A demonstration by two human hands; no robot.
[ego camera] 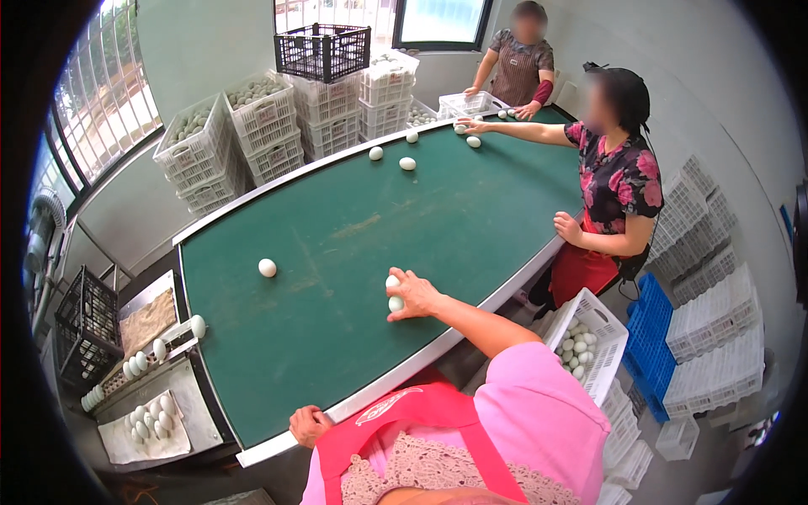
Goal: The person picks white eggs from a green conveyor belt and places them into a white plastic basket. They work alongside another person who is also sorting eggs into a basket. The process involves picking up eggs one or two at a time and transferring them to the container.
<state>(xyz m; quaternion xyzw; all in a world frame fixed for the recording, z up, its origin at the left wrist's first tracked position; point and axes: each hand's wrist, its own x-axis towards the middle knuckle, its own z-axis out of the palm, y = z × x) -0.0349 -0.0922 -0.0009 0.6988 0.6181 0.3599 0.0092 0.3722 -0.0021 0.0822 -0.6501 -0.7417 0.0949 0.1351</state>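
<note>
My right hand [413,295] reaches over the green table [303,214], fingers curled around two pale eggs. One egg [392,281] shows at the fingertips and the other egg [396,303] lies just below it, by my thumb. At the table's near white rim [372,396] rests my left hand [309,426], its fingers curled and their inner side hidden. A single egg [267,267] lies farther left on the green surface. Where the egg conveyor [126,369] meets the table's left end, another egg [198,326] sits at the outlet.
Two co-workers stand at the far right; one stretches a hand [473,125] towards eggs, near a white crate [470,104]. Loose eggs [407,164] lie along the far rim. Stacked egg crates [265,120] line the wall. Beside my right arm is an egg-filled crate [606,353].
</note>
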